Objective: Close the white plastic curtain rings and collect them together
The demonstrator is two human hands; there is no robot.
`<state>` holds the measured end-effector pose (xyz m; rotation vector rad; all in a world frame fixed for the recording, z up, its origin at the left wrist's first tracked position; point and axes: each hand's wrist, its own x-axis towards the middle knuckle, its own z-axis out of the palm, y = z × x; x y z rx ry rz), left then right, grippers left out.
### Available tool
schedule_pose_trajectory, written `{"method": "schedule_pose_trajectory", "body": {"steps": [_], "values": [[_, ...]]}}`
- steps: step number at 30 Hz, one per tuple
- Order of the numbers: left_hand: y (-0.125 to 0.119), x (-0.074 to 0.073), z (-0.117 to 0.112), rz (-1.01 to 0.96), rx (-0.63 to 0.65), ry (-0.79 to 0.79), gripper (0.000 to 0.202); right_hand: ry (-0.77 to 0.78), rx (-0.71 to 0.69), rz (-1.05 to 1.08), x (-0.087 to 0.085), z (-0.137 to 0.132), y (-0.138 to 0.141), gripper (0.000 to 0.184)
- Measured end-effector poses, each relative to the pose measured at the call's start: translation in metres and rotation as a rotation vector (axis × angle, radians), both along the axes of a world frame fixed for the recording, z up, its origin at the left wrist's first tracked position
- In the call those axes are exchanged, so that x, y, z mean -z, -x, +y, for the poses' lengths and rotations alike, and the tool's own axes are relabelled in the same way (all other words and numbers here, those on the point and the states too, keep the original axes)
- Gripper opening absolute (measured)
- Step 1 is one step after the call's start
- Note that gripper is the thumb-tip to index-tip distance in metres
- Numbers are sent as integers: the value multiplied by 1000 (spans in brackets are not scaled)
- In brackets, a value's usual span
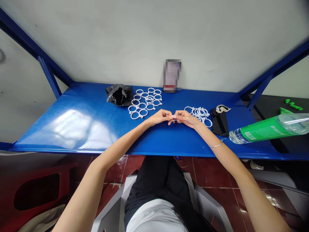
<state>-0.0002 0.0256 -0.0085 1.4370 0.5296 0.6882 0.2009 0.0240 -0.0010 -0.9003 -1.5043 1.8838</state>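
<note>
Both my hands meet over the middle of the blue table (79,122). My left hand (160,116) and my right hand (184,117) are closed in a pinch on one small white plastic ring (173,117) held between their fingertips. Several white rings (145,102) lie spread out in rows behind my left hand. A smaller heap of white rings (200,113) lies just behind my right hand.
A crumpled black plastic bag (119,94) sits left of the spread rings. A blurred card (172,76) leans on the wall. A black phone (219,122), a small beige clip (222,108) and a green-labelled water bottle (267,129) lie at the right.
</note>
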Motion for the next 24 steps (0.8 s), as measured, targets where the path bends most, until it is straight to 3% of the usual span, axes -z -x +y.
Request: {"method": "schedule_pose_trajectory", "body": {"steps": [24], "values": [[0,-4,1,109,-45,-75,54,-118,16,-65,-1,2,-2,41]]}}
